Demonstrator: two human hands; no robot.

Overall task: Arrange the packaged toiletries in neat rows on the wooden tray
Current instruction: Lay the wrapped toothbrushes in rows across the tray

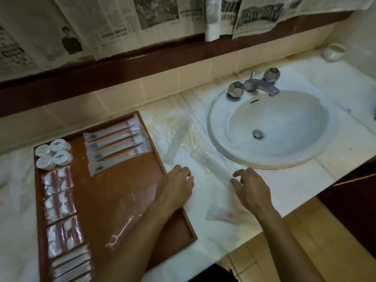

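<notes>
Right now the big white tabletop (305, 180) holds everything, and its front edge is close to the person. The sink (268, 127) sits on the right side, and the wooden tray (122, 190) lies on the left.

On the tray, five long toothbrush packets (116, 145) lie in a neat row at the back. Down the left side are round white soap packs (53, 154), then cotton swab packets (59, 200), then a stack of flat sachets (71, 265). A thin clear packet (120, 233) lies crooked in the middle of the tray.

Some packets are not on the tray yet. Clear long packets (209, 159) lie between the tray and the sink, one of them just at the sink's rim. A small packet with red on it (221, 213) lies near the front edge of the tabletop.

The left hand (177, 184) rests by the tray's right rim with fingers curled, and it seems to hold nothing. The right hand (250, 188) is spread loose, fingertips at the end of a clear packet, not gripping it.

What could go wrong? I think the clear packets are slippery and hard to see, so fingers could miss one. A push could slide one into the sink. An arm could brush the red packet off the front edge. The left arm lies over the tray and could knock the neat rows crooked.
</notes>
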